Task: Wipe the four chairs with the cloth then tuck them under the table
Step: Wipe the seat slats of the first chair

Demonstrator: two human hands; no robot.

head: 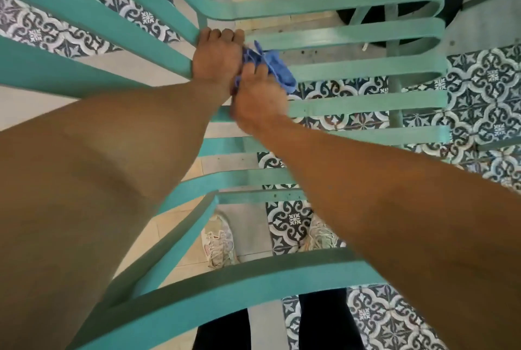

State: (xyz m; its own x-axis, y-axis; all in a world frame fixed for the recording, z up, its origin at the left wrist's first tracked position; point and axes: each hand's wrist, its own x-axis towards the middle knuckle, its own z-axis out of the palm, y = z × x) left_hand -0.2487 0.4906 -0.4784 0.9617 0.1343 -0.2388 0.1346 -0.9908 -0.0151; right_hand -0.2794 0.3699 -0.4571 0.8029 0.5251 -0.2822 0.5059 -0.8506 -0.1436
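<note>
On the patterned tile floor (pixel 479 90) stands one turquoise slatted chair (pixel 366 67). Two hands: the left hand (pixel 217 56) grips a slat, the right hand (pixel 258 98) clutches one blue cloth (pixel 275 67) on the seat.

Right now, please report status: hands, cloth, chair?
Left hand gripping chair slat. Right hand shut on blue cloth, at the seat slats. Nothing in the way.

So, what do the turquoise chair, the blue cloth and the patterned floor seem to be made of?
The chair looks like painted wood or metal: flat slats with a matte turquoise coat, slightly worn and speckled. I cannot tell which. The cloth, held by the right hand, looks like soft fabric, perhaps microfibre: it bunches in limp folds. The floor seems to be ceramic or cement tile: a repeating printed pattern with straight joints.
</note>
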